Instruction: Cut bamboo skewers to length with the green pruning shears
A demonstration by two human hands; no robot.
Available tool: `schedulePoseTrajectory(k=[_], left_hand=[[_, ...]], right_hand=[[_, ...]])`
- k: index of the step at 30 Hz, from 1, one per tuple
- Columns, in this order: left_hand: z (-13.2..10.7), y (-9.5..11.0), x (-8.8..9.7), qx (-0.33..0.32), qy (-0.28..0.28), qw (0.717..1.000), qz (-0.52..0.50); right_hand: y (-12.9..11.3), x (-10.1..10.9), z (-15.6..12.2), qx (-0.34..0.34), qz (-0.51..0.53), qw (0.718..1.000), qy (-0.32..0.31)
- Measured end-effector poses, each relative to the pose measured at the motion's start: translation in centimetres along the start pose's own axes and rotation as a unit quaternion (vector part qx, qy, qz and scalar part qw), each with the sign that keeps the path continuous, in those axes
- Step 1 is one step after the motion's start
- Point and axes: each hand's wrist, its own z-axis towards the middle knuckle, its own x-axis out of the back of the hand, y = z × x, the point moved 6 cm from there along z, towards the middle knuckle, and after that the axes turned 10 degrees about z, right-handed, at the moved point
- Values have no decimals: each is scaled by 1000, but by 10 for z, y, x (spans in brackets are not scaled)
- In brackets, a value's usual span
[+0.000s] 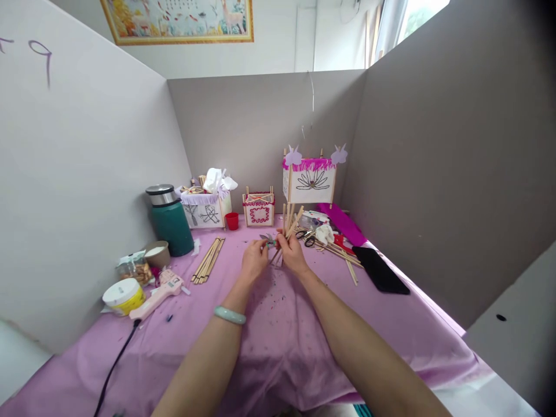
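In the middle of the table, my right hand [292, 252] is closed round several thin wooden sticks [295, 220], which fan upward from the fingers. Their lower ends poke out below the hand. Close beside it, my left hand [255, 258] pinches a small tool [269, 239] with grey blade-like ends and a bit of green; its exact kind is too small to make out. The tool's tip lies against or just in front of the sticks. A pale green bangle [230, 315] circles my left wrist. Small dark scraps lie on the cloth below both hands.
Bundled sticks [208, 260] lie left. Beyond them stand a green bottle [172, 223], red cup [231, 220] and decorated boxes [259, 209]. A pink glue gun [158, 295] with cord lies front left. Black scissors [309, 240], loose sticks and a black tablet [380, 270] lie right. Grey panels enclose the table.
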Motion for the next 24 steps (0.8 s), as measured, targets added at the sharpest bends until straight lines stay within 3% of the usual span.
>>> schedulePoseTrajectory(k=[4,7,9,12,16,24], left_hand=[[7,20,19,-53,56,982,-172],[12,41,28,-92,31,963,-250],[16,45,25,-56,-18,956,-289],[20,40,18,24,-74,930,-360],[24,22,20,72,-30,890,-449],[24,-6,11,125,-44,846,-516]], right_hand=[[10,-6,-2,-18,14,999,-32],[4,-19,-4,-25,29,997,-66],[3,-25,-6,-37,25,995,-94],[8,-28,-10,-65,31,988,-136],[19,-22,-13,-135,32,974,-181],[29,-20,-23,-222,33,958,-181]])
